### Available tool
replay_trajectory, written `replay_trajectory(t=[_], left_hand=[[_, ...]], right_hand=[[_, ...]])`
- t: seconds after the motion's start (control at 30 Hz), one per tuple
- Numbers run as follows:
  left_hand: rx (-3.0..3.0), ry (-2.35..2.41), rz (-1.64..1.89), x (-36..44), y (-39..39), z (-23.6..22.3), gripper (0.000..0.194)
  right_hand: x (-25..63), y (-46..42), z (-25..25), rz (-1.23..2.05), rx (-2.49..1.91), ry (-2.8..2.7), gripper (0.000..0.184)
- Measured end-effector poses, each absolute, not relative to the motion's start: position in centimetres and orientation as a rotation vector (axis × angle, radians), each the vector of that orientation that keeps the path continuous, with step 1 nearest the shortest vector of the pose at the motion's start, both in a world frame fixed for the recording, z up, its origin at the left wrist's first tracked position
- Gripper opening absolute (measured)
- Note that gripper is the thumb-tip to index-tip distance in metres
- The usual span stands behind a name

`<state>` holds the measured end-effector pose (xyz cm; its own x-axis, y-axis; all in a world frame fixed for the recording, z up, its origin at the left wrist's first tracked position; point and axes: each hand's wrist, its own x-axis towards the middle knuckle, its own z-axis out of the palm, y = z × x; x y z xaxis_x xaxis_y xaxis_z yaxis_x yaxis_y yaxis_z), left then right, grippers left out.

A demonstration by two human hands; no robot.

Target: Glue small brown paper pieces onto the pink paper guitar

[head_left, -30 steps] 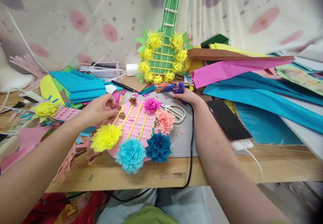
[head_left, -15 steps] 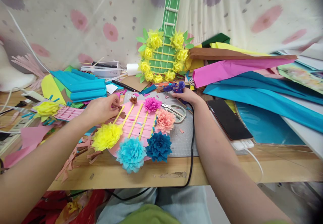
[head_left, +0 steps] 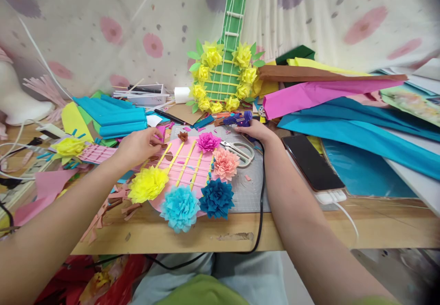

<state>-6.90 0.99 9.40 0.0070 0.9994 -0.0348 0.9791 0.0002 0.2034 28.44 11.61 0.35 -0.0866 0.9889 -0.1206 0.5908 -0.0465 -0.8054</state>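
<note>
A pink paper guitar (head_left: 187,163) lies on the grey cutting mat (head_left: 252,195), crossed by yellow strips and pale strings. Around its edge sit a yellow paper flower (head_left: 148,184), a light blue one (head_left: 180,208), a dark blue one (head_left: 217,198), a peach one (head_left: 226,164) and a magenta one (head_left: 208,142). A small brown paper flower (head_left: 183,136) is at the top edge. My left hand (head_left: 141,144) is closed in a pinch at the guitar's upper left; what its fingertips hold is too small to make out. My right hand (head_left: 258,131) grips a purple glue gun (head_left: 242,119), nozzle pointing left.
Scissors (head_left: 240,153) lie right of the guitar. A green paper guitar (head_left: 223,73) with yellow flowers stands behind. Crepe paper rolls (head_left: 330,94) and a phone (head_left: 311,163) occupy the right side. The glue gun's black cord (head_left: 263,190) hangs over the table's front edge.
The view has shifted slightly, so things on the left appear a little further right. My left hand stays pinched near the guitar; my right hand keeps its hold on the glue gun.
</note>
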Motion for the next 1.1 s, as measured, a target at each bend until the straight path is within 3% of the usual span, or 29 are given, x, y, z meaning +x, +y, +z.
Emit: replay_trajectory(t=[0.4, 1.1], left_hand=[[2.094, 2.018, 0.202, -7.4, 1.2, 8.9, 0.023], [2.030, 1.742, 0.268, -9.4, -0.7, 10.8, 0.048]], right_hand=[[28.2, 11.5, 0.6, 1.034, -1.657, -1.698, 0.026], [28.1, 11.4, 0.2, 0.981, -1.705, -1.675, 0.034]])
